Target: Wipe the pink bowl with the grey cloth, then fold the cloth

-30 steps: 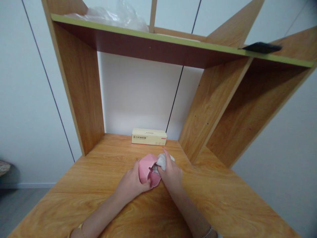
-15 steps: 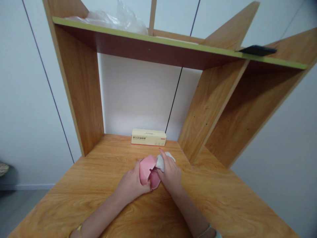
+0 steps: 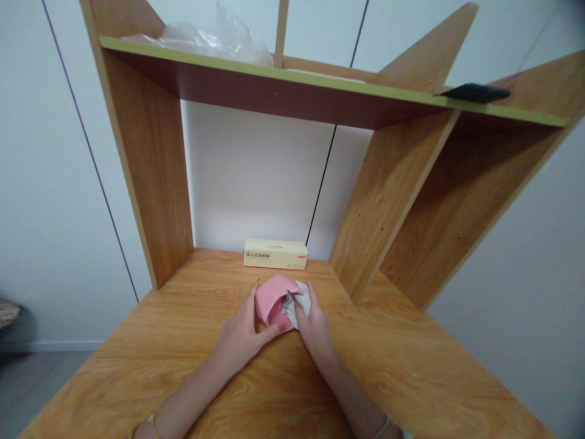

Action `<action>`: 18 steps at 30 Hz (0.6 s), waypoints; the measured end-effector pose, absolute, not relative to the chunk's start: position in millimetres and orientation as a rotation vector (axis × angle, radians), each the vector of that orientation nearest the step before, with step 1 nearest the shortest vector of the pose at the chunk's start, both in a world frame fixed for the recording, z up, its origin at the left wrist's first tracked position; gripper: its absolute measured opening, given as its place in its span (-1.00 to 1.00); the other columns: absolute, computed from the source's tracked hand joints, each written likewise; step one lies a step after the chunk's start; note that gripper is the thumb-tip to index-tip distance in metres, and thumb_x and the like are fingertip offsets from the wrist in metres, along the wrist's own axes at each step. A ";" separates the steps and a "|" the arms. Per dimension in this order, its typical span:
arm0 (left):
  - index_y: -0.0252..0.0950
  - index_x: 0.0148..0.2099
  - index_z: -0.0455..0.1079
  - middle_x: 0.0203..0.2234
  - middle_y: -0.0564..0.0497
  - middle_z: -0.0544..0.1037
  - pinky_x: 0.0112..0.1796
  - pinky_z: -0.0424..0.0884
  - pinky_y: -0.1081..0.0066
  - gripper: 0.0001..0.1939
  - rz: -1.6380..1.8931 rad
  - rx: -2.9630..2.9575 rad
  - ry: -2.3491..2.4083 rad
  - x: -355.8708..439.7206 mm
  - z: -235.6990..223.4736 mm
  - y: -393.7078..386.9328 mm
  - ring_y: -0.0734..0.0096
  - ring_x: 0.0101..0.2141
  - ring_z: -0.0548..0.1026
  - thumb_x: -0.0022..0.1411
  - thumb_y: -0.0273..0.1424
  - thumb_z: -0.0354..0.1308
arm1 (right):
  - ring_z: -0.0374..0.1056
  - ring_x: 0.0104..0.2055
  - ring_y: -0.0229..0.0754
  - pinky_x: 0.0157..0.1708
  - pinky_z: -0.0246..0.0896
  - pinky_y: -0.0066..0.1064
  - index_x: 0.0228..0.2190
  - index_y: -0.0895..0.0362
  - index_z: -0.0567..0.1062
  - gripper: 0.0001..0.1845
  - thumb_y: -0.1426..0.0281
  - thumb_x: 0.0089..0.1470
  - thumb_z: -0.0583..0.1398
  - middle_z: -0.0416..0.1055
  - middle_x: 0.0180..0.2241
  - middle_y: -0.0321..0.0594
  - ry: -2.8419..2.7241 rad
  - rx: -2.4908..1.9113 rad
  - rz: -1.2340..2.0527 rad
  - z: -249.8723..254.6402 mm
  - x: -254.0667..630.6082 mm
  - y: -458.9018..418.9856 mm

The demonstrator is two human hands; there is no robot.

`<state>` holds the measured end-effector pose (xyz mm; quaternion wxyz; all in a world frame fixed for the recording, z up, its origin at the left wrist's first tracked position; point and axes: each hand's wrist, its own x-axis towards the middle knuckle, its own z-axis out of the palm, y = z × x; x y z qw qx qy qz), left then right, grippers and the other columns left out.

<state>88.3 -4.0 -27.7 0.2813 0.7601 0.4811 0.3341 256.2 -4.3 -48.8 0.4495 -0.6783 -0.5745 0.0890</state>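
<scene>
A pink faceted container [image 3: 274,292], hollow and tipped with its opening toward me and to the right, is in my left hand [image 3: 244,332]. The fingers wrap its left side and the thumb lies along the lower rim. My right hand [image 3: 315,326] grips a crumpled light grey cloth [image 3: 302,299] at the right side of the opening. Part of the cloth lies over the rim and inside, and some right fingertips are hidden behind it. Both hands are just above the wooden desk [image 3: 219,378].
Behind the hands, a cream box with printed lettering [image 3: 275,253] stands against the back wall. Wooden side panels [image 3: 150,164] rise left and right, under a shelf [image 3: 274,70]. A clear plastic bag [image 3: 210,46] and a dark flat object [image 3: 478,92] lie on the shelf.
The pink container has turned in my left hand, with its opening now more toward the right. My right hand has pushed the cloth from the outer rim further into the opening.
</scene>
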 end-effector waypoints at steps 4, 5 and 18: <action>-0.34 0.24 -0.26 0.08 -0.23 0.22 -0.02 0.21 0.26 -0.11 1.050 1.961 1.078 94.3 -43.4 -1.1 0.18 0.04 0.25 0.03 -0.15 0.15 | 0.35 -0.14 -0.15 -0.23 0.25 -0.40 0.08 0.23 0.13 -0.47 0.36 0.05 -0.04 0.38 -0.11 -0.06 -1.297 -1.605 0.376 -54.2 248.9 0.7; -0.35 0.23 -0.25 0.06 -0.22 0.24 -0.02 0.21 0.28 -0.16 1.094 1.939 1.058 95.0 -45.3 -0.4 0.22 0.02 0.28 0.06 -0.19 0.12 | 0.36 -0.15 -0.16 -0.23 0.26 -0.40 0.08 0.23 0.14 -0.47 0.36 0.05 -0.04 0.39 -0.11 -0.07 -1.310 -1.585 0.410 -55.6 247.2 1.6; -0.28 0.12 0.05 -0.24 -0.11 0.49 -0.29 0.34 0.34 -0.33 0.867 2.030 1.365 96.3 -22.2 -11.2 0.14 -0.25 0.47 -0.01 -0.18 0.14 | 0.38 -0.23 -0.11 -0.30 0.20 -0.41 0.15 0.14 -0.01 -0.31 0.34 -0.01 0.08 0.44 -0.22 -0.10 -1.606 -1.837 -0.140 -41.3 261.6 -6.8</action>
